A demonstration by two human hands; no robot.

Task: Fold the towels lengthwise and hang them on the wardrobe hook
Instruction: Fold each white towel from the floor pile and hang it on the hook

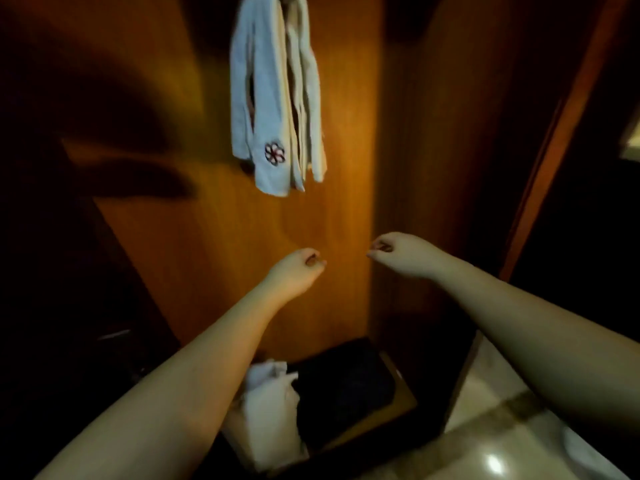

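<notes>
A person stands before a wooden wardrobe door (214, 237), both bare arms stretched forward and neither hand carrying anything. The left hand (298, 268) is curled loosely shut, thumb against fingertips, with no cloth in it; the right hand (398, 252) is pinched together the same way, also empty. The two hands hover near each other, well below the hung towels (277, 98), and touch neither them nor the door.

Those towels, pale blue and cream, hang in long narrow folds from the top of the door; the hook itself lies beyond the upper edge of the view and cannot be seen. Low down, between the arms, a crumpled white towel (270, 403) lies beside a dark box (346, 382) on the floor (502, 445), which appears to be the next piece awaiting attention.

By the look of it, the step in hand is to fetch that white towel. Done well, it would be lifted by two corners of a short edge, shaken flat, its long edges brought together evenly, then draped at its midpoint so both ends hang level beside the others without dragging them off.

No brand, label or readable writing appears; the only marking is a red and white flower emblem (274, 153) near the lower end of the blue towel.
</notes>
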